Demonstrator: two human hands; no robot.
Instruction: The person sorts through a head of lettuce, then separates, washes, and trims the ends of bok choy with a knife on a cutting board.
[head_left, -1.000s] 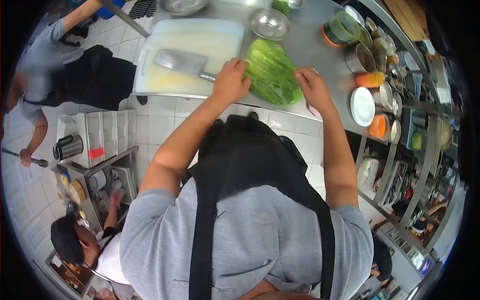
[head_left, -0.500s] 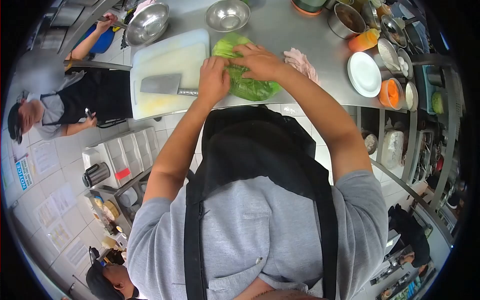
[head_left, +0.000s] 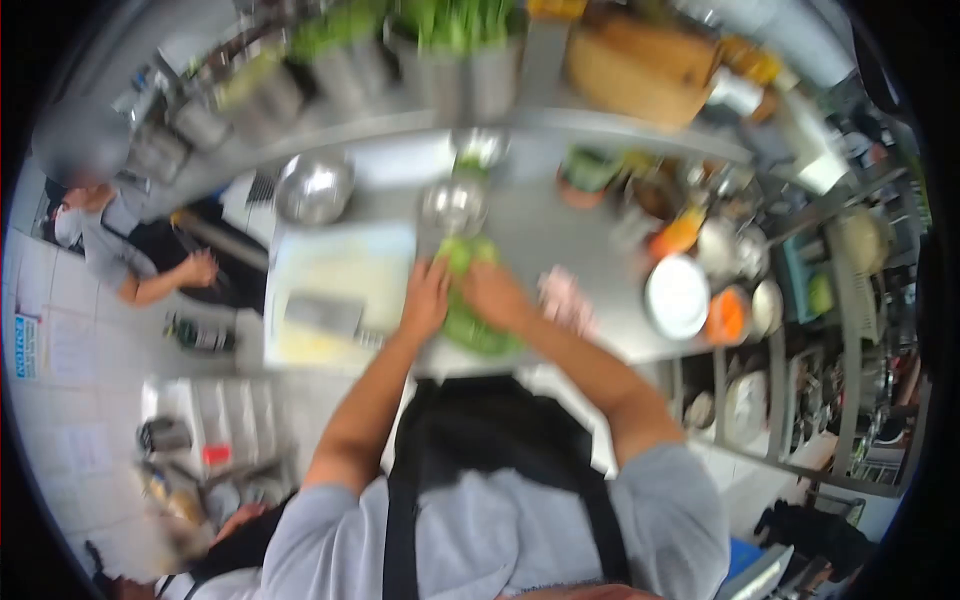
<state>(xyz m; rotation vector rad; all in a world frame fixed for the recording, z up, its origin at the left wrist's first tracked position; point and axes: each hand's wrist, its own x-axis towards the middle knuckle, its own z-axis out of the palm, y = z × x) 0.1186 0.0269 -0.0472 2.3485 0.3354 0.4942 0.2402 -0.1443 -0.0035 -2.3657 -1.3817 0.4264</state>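
Green leafy vegetable [head_left: 476, 325] lies on the steel counter [head_left: 540, 225], just right of the white cutting board [head_left: 345, 265]. My left hand [head_left: 427, 295] is at its left side, fingers bent against the leaves. My right hand [head_left: 494, 293] rests over its upper right part, with the fingers curled round it. Motion blur softens both hands and the leaves. A cleaver [head_left: 323, 313] lies flat on the board, its handle toward my left forearm. To the right of the vegetable is a crumpled pink cloth [head_left: 566, 302].
Metal bowls [head_left: 453, 207] stand behind the vegetable. White plates [head_left: 677, 297], an orange-filled container [head_left: 728, 316] and pots are at the right. A shelf [head_left: 590, 125] with greens runs above the counter. A co-worker [head_left: 150, 250] stands at the left; another person is at the lower left.
The view has tilted up, bringing the shelf into sight and blurring the picture. Both hands remain on the vegetable. The co-worker at the left no longer holds the strainer, which rests near the board.
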